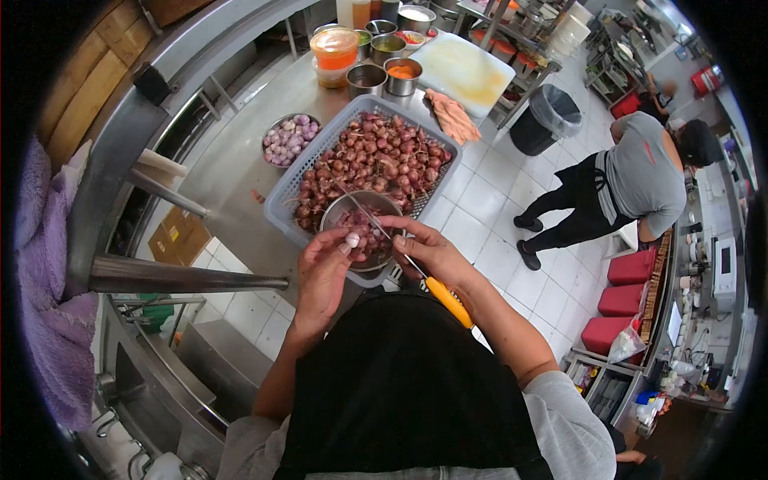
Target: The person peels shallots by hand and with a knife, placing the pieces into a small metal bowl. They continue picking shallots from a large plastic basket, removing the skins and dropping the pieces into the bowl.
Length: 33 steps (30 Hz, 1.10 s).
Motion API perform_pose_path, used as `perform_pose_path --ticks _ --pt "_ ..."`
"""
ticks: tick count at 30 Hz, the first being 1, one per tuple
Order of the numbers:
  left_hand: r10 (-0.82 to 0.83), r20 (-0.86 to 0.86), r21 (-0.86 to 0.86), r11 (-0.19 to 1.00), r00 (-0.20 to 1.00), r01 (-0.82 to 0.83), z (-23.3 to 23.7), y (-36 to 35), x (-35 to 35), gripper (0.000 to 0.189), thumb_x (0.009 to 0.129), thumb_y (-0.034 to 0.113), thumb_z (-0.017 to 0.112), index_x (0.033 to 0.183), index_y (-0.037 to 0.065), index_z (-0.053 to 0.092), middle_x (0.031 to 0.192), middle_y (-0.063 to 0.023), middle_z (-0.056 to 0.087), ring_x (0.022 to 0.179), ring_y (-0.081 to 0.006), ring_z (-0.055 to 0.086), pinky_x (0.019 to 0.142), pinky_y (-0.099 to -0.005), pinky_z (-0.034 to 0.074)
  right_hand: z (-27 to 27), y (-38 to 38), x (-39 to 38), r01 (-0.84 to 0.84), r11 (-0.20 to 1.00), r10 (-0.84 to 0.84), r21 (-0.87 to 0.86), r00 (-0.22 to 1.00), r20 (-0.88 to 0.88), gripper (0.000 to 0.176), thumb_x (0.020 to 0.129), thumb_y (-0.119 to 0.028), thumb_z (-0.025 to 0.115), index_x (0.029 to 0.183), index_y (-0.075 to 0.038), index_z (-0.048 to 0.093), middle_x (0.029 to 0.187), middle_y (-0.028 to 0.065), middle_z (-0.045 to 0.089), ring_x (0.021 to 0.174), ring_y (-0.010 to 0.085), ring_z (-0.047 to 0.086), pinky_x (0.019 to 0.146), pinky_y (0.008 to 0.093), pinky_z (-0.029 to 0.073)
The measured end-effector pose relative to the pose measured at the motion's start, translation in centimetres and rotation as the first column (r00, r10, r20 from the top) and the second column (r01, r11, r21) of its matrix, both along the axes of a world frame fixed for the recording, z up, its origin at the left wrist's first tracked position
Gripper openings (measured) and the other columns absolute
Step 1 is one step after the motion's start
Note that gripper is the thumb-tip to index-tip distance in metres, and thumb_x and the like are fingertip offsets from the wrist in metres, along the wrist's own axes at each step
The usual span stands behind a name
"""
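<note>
A: State of the hands?

B: Near each other but apart, both occupied. Left hand [320,268]: fingertips pinched on one pale onion [353,239]. Right hand [432,254]: closed on the knife [449,302] where blade meets handle.

A: Why so far forward on it?

B: Judgement: a short grip steadies the edge for small work. Blade points away from the body, handle back toward it.

A: Position of the pale onion?

B: In the left fingertips, over the near part of the metal bowl [336,210]. That bowl sits inside the grey basket [280,206], directly below both hands, with loose skins [364,222] in it. Presumably put there to catch scraps and keep them off the pile.

A: The pile?

B: Red-skinned onions [380,156], just beyond the hands in the same basket; likely kept there for a short reach.

A: Others?

B: Round bowl [276,163] of pale bulbs [292,136] on the worktop [228,172], beyond the left hand, beside the basket. Probably on that side to suit the hand holding the onion.
</note>
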<state>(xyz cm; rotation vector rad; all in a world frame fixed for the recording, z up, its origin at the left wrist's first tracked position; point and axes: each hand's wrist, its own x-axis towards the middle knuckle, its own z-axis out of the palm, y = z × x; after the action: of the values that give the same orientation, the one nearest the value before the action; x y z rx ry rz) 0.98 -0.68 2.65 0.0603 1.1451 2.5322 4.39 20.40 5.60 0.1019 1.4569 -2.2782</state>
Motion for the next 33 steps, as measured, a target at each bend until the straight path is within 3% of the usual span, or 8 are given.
perform_pose_path --ticks 5,8,16,18,22,24,31,33 --pt "0.151 -0.008 -0.156 0.976 0.989 -0.150 -1.1 -1.4 -1.0 0.021 0.094 0.003 0.060 0.115 -0.001 0.059 0.110 -0.0132 0.065 0.096 -0.0206 0.064 0.079 -0.0334 0.051 -2.2 0.1 -0.2 0.003 0.995 -0.010 0.099 0.997 0.073 0.053 0.096 -0.029 0.063 0.143 -0.013 0.044 0.076 -0.0035 0.051 0.059 0.0060 0.044 0.050 0.0213 0.033" --pt "0.348 -0.081 -0.254 0.899 0.934 -0.357 -1.6 -1.9 -3.0 0.023 0.093 0.004 0.064 0.114 -0.002 0.059 0.107 -0.0103 0.065 0.093 -0.0170 0.064 0.076 -0.0291 0.050 -2.7 0.6 0.1 0.014 0.997 -0.020 0.074 0.997 0.079 0.055 0.095 -0.031 0.065 0.143 -0.015 0.043 0.076 -0.0028 0.052 0.059 0.0065 0.044 0.051 0.0220 0.034" --pt "0.468 -0.350 -0.430 0.689 0.811 -0.583 -3.0 0.5 -13.0 0.019 0.088 0.003 0.069 0.105 -0.003 0.064 0.094 -0.0063 0.067 0.083 -0.0139 0.064 0.071 -0.0280 0.053 -3.1 2.3 1.0 0.086 0.989 -0.096 0.118 0.992 0.084 0.048 0.096 -0.030 0.064 0.139 -0.018 0.047 0.076 -0.0039 0.054 0.062 0.0056 0.046 0.054 0.0211 0.035" --pt "0.412 -0.622 -0.542 0.387 0.666 -0.746 -4.5 0.6 -17.0 0.019 0.083 0.005 0.074 0.098 -0.003 0.066 0.089 -0.0076 0.068 0.079 -0.0167 0.065 0.070 -0.0306 0.053 -3.0 2.9 1.5 0.098 0.990 -0.109 0.102 0.989 0.104 0.048 0.096 -0.030 0.064 0.138 -0.015 0.048 0.076 -0.0047 0.053 0.062 0.0053 0.047 0.056 0.0206 0.036" --pt "0.417 -0.656 -0.579 0.257 0.629 -0.774 -5.5 0.4 -22.5 0.020 0.076 0.005 0.077 0.092 -0.001 0.067 0.087 -0.0108 0.069 0.076 -0.0200 0.066 0.070 -0.0323 0.052 -2.6 3.9 2.2 0.135 0.987 -0.145 0.092 0.982 0.121 0.046 0.096 -0.029 0.064 0.136 -0.014 0.049 0.077 -0.0047 0.053 0.063 0.0052 0.046 0.056 0.0207 0.037" --pt "0.339 -0.724 -0.610 0.094 0.601 -0.787 -6.0 -0.1 -24.5 0.019 0.075 0.007 0.077 0.091 0.001 0.068 0.087 -0.0130 0.070 0.075 -0.0239 0.067 0.071 -0.0339 0.052 -2.7 4.6 2.4 0.146 0.987 -0.153 0.068 0.982 0.109 0.045 0.096 -0.029 0.064 0.136 -0.014 0.049 0.077 -0.0046 0.053 0.064 0.0051 0.046 0.056 0.0207 0.037" --pt "0.210 -0.728 -0.677 -0.066 0.653 -0.733 -7.2 -2.0 -30.1 0.019 0.073 0.014 0.078 0.085 0.003 0.070 0.082 -0.0141 0.071 0.078 -0.0289 0.069 0.075 -0.0380 0.053 -3.4 7.0 3.8 0.190 0.979 -0.196 0.076 0.977 0.086 0.042 0.096 -0.027 0.063 0.134 -0.013 0.050 0.078 -0.0046 0.053 0.065 0.0045 0.047 0.056 0.0207 0.037" --pt "0.260 -0.678 -0.718 -0.033 0.688 -0.695 -7.3 -2.4 -31.4 0.019 0.072 0.016 0.078 0.084 0.003 0.071 0.082 -0.0142 0.071 0.079 -0.0300 0.069 0.076 -0.0385 0.054 -3.5 7.6 4.1 0.212 0.974 -0.219 0.079 0.971 0.094 0.041 0.097 -0.027 0.062 0.133 -0.013 0.051 0.078 -0.0049 0.052 0.064 0.0046 0.046 0.056 0.0207 0.036"
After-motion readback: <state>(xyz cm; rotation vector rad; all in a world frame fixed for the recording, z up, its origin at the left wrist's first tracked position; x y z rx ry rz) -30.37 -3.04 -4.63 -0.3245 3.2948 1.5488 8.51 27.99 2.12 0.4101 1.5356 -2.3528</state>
